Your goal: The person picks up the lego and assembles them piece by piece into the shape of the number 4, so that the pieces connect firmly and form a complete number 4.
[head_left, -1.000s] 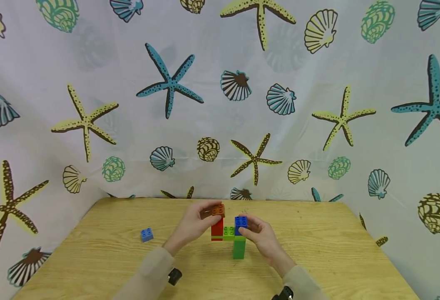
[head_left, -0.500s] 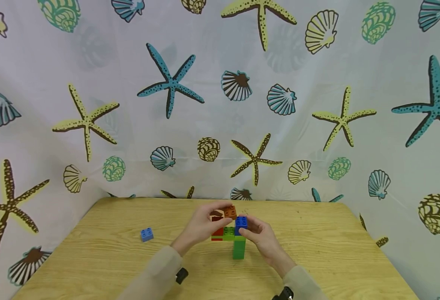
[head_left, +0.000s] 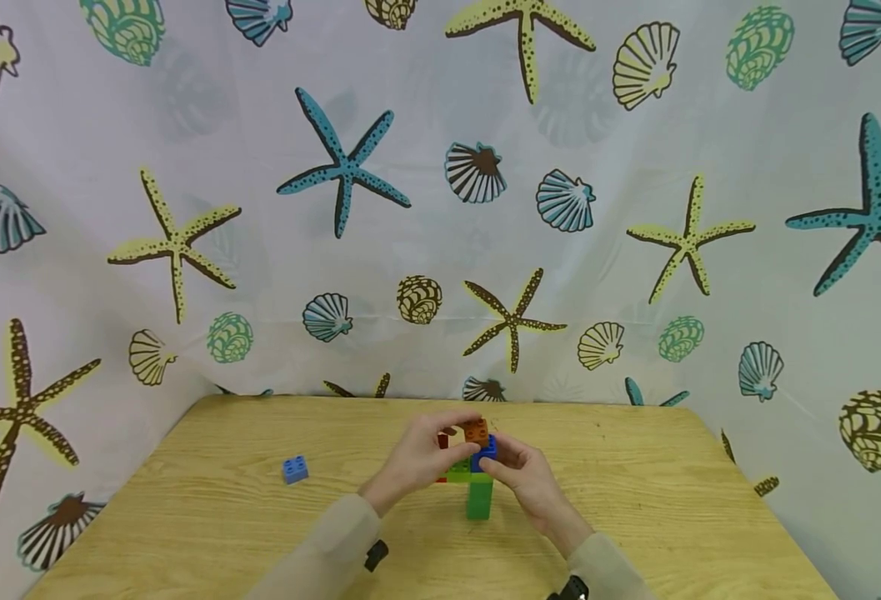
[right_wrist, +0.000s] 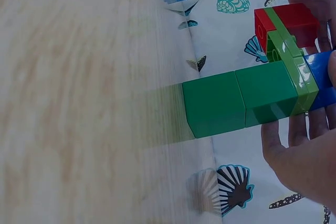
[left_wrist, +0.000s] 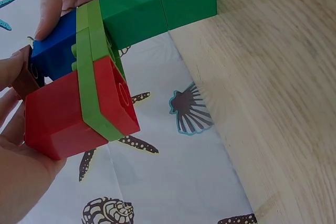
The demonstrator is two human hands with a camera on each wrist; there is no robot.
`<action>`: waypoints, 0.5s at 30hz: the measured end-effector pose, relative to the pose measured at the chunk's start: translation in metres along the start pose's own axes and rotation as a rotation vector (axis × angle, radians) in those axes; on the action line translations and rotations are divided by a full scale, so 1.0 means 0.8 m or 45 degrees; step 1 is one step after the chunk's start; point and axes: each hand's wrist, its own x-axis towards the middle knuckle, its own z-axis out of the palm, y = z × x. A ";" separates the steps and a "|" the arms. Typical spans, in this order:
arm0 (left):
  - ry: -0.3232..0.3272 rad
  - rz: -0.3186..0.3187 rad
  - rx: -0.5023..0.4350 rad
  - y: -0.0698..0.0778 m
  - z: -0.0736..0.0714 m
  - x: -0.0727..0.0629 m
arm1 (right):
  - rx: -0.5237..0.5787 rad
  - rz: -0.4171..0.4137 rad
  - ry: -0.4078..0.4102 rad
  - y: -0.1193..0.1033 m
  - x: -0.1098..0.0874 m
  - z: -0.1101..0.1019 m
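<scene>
My left hand (head_left: 419, 457) pinches an orange-brown toy building brick (head_left: 476, 431) between thumb and fingers, right at the top of a dark blue brick (left_wrist: 55, 45). My right hand (head_left: 532, 483) grips that blue brick from the right side. Below the blue brick come light green pieces (right_wrist: 294, 72), then two green bricks (right_wrist: 239, 100) forming an upright column over the table. The light green pieces reach sideways to red bricks (left_wrist: 58, 119), which the left hand mostly covers in the head view. In the left wrist view, the orange-brown brick looks tilted against the blue one's studded end.
A loose lighter blue brick (head_left: 295, 469) lies on the wooden table (head_left: 222, 533), left of the hands. Behind the table hangs a white curtain (head_left: 425, 225) printed with shells and starfish.
My left hand has carried the orange-brown brick from above the red bricks rightward to the top of the blue brick. The right hand keeps its grip in the same place.
</scene>
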 end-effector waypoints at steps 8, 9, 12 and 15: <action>-0.043 -0.004 0.078 0.003 0.001 0.006 | 0.030 -0.005 0.001 0.000 0.000 0.002; -0.054 -0.008 0.087 0.003 0.001 0.007 | 0.033 -0.004 0.001 -0.001 0.000 0.002; -0.086 0.008 0.107 0.004 0.002 0.010 | 0.030 -0.005 -0.002 -0.001 0.000 0.001; -0.098 0.035 0.105 0.005 0.002 0.012 | 0.026 -0.015 0.002 0.000 0.000 0.001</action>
